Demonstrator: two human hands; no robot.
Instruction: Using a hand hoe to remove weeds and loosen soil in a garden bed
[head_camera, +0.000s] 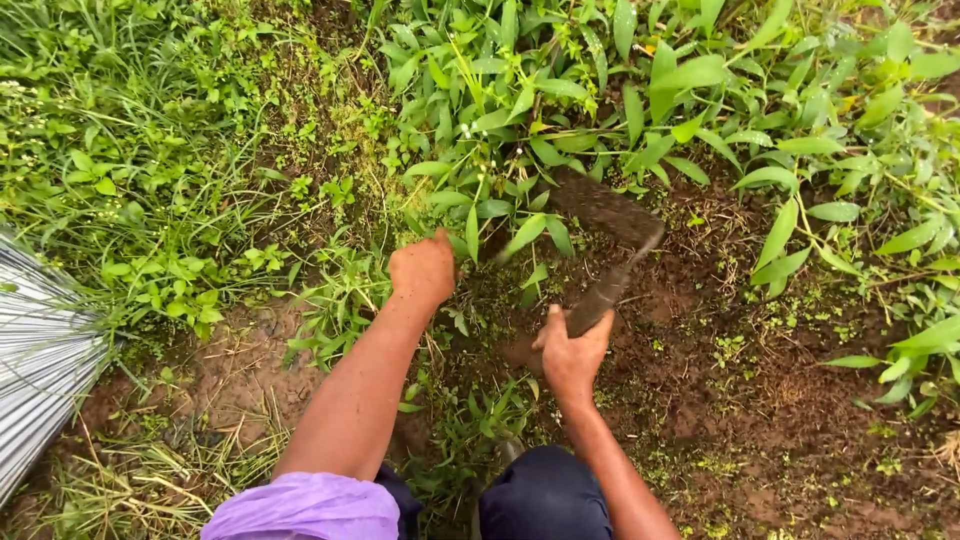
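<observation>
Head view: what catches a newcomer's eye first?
Two bare arms reach down the middle. The right hand is closed on the handle of a soil-caked curved blade that sweeps up toward the broad-leaved weeds at the top. The left hand is sunk into the plants just left of the blade. A corrugated metal sheet juts in at the left edge, and dark bare soil fills the lower right.

Both forearms are bare to the elbow. A lilac sleeve (305, 508) covers the left upper arm, and dark navy trousers (545, 495) cover the knees.
</observation>
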